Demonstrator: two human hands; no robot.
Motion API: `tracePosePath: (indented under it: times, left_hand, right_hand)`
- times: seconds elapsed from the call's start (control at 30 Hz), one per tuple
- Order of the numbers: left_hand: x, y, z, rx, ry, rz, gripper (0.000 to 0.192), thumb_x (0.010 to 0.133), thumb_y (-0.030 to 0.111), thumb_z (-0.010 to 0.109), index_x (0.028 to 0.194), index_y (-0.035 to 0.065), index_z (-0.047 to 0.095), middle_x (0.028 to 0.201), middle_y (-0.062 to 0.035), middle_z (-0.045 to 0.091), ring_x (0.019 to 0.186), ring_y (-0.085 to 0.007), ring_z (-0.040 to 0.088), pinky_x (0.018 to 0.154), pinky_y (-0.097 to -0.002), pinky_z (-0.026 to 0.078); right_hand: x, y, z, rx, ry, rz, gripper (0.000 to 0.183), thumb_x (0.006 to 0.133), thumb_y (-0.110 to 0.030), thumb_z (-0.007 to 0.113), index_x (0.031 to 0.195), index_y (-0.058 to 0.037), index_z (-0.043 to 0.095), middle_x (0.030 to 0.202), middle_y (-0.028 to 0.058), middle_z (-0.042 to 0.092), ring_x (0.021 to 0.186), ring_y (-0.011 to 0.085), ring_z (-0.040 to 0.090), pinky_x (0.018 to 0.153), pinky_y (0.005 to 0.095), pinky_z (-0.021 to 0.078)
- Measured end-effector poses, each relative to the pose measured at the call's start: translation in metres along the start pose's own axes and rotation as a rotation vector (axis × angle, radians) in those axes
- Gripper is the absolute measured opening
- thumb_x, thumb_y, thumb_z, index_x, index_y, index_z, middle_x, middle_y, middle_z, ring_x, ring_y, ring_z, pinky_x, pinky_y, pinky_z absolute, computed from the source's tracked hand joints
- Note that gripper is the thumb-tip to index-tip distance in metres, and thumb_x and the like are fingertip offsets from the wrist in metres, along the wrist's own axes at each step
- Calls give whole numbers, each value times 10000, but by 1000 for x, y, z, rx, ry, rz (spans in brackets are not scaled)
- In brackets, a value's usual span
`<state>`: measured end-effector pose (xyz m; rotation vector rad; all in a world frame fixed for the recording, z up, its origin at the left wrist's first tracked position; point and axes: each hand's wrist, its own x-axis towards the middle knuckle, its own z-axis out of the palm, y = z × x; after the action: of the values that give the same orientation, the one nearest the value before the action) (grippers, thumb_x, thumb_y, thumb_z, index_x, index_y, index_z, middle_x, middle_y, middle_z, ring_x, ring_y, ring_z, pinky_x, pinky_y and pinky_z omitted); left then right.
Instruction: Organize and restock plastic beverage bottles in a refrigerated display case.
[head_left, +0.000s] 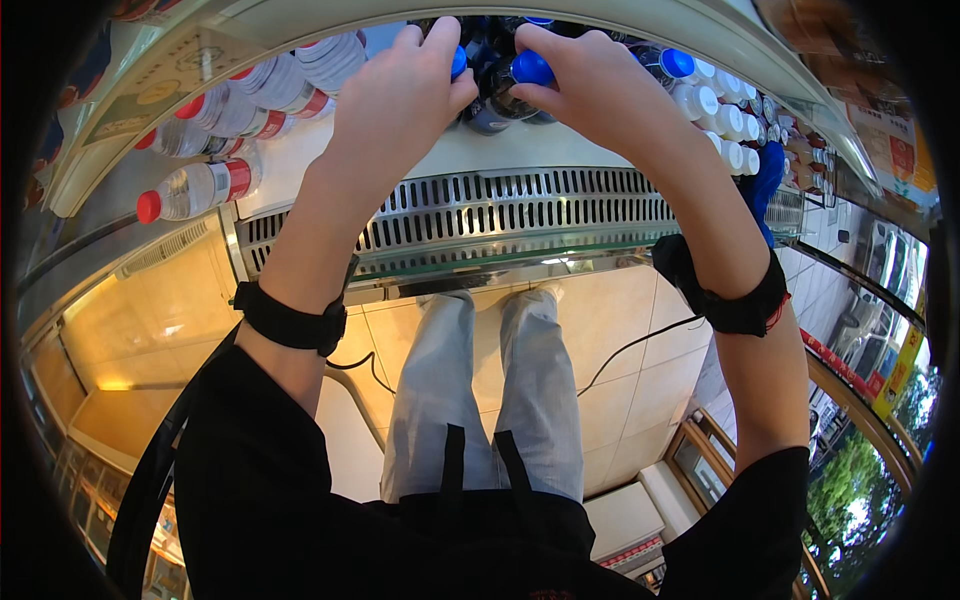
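My left hand (405, 94) reaches into an open refrigerated display case, its fingers around a bottle with a blue cap (458, 63). Most of that bottle is hidden behind the hand. To its right, my right hand (589, 82) grips a dark drink bottle (504, 96) by its blue cap (532, 68), thumb below and fingers above. More dark bottles stand close behind and between the hands. Another blue-capped bottle (664, 63) is just right of my right hand.
Clear bottles with red caps (225, 107) fill the shelf's left side; one bottle (199, 189) lies nearest its edge. White-capped bottles (724, 120) and a blue cloth-like thing (765, 184) are at the right. A slotted metal grille (510, 199) and glass edge (480, 259) run along the front.
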<state>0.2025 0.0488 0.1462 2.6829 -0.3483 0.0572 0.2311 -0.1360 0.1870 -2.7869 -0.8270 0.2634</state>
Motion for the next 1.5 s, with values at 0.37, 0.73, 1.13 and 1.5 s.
tracePosePath:
  times: [0.37,0.73,1.13,1.5]
  left_hand:
    - [6,-8,2,20,10,144,225,810,229,564,953,69,497,758,-123,570,697,-332,594,580,-429,488]
    - [10,0,-9,-52,-134,77,287,819,228,576,1011,44,466,931,-206,569,882,-401,546,741,-454,431]
    - [-35,244,66,-10,-36,297,381,821,28,589,1189,30,492,1331,-151,403,1111,-283,463,824,-334,440]
    - [-70,561,470,-176,-859,663,428,754,58,623,1163,52,497,1227,-132,445,1029,-337,532,828,-413,468]
  right_hand:
    - [-14,4,16,-59,178,7,347,792,-319,671,1031,-97,553,751,166,638,697,328,641,615,411,529]
    - [-204,27,46,554,103,372,297,854,-226,610,1139,-151,575,557,53,555,491,244,549,469,333,414]
    - [-479,162,109,661,127,834,204,860,-203,582,1033,-96,584,639,100,613,597,299,597,556,382,469]
    - [-696,335,249,922,239,1261,215,806,-150,600,1004,-66,584,782,79,635,695,270,615,618,379,489]
